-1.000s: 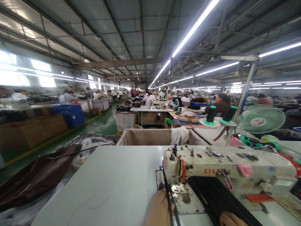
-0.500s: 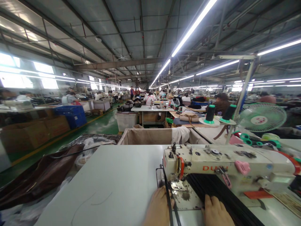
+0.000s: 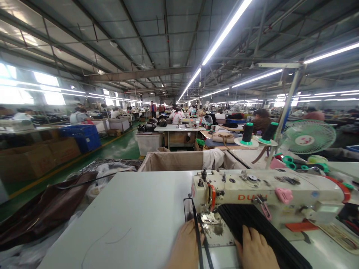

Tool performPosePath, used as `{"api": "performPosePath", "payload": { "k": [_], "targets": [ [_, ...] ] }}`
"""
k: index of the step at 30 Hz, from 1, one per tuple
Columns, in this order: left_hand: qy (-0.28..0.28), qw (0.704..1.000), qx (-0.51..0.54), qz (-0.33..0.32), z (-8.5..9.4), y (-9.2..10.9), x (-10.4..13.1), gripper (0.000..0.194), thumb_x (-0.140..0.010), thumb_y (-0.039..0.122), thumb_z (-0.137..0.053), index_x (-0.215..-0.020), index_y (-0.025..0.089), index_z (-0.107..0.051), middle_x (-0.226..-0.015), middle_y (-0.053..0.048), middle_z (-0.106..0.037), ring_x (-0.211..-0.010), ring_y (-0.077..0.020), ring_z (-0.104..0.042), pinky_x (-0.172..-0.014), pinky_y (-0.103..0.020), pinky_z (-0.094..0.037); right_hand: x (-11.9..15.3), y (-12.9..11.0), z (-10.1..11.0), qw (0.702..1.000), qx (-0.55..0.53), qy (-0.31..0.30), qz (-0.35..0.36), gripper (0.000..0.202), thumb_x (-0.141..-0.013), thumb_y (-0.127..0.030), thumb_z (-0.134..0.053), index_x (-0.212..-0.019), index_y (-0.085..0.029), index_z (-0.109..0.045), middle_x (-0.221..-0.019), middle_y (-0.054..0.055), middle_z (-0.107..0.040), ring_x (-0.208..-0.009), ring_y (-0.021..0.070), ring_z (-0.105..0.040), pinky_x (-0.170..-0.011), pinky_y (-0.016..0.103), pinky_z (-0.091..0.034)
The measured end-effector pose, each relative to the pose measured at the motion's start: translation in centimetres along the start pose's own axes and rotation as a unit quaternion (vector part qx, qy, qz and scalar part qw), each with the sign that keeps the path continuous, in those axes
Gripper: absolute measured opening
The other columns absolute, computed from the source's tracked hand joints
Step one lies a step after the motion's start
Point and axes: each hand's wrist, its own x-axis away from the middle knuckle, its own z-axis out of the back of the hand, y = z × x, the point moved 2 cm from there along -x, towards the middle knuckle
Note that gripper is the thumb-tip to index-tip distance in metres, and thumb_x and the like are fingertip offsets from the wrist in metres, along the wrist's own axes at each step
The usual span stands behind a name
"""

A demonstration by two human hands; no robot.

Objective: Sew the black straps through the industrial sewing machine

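Observation:
A white sewing machine (image 3: 269, 188) stands on the pale tabletop, its needle plate (image 3: 217, 229) bare between my hands. My left hand (image 3: 185, 244) is closed at the left of the plate, its fingertips on a narrow black strap (image 3: 199, 243) that runs down past the machine's head. A second thin black strap (image 3: 206, 250) lies just right of it. My right hand (image 3: 256, 248) has its fingers bent over the left edge of a bundle of long black strips (image 3: 266, 231), which passes under the machine arm. The thumb points toward the plate. Both palms are hidden.
Loose threads (image 3: 117, 239) lie on the tabletop (image 3: 134, 201). Behind it is a cloth-lined bin (image 3: 174, 160). Black thread cones (image 3: 248, 132) and a green fan (image 3: 307, 138) stand at the right. Brown material (image 3: 56, 201) is heaped at the left. Several people work farther back.
The whole view has shifted slightly left and up. My right hand has slid a little forward along the black strips, and its thumb shows more. My left hand stays by the strap.

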Motion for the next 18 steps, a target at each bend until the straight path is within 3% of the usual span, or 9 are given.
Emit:
{"api": "performPosePath", "payload": {
  "k": [7,18],
  "targets": [
    [-0.012,1.000,-0.015,-0.002,0.2,0.2,-0.1,0.041,-0.105,0.027,-0.046,-0.139,0.019,-0.068,-0.139,-0.013,-0.068,-0.135,-0.0311,-0.062,-0.119,-0.054,-0.050,-0.2,0.1,-0.4,0.999,-0.039,-0.028,-0.001,0.029,-0.090,-0.013,-0.067,-0.114,0.001,-0.074,-0.096,0.019,-0.071,-0.085,0.0309,-0.069,-0.080,0.042,-0.058],
    [-0.009,1.000,-0.009,0.004,-0.4,-0.2,0.0,0.042,-0.106,0.029,-0.043,-0.139,0.019,-0.067,-0.141,-0.014,-0.067,-0.136,-0.0304,-0.061,-0.119,-0.055,-0.049,0.2,-0.2,-1.9,0.998,-0.054,-0.041,0.014,0.024,-0.094,-0.006,-0.055,-0.110,-0.004,-0.073,-0.093,0.016,-0.070,-0.082,0.0260,-0.069,-0.078,0.037,-0.058]
  ]
}}
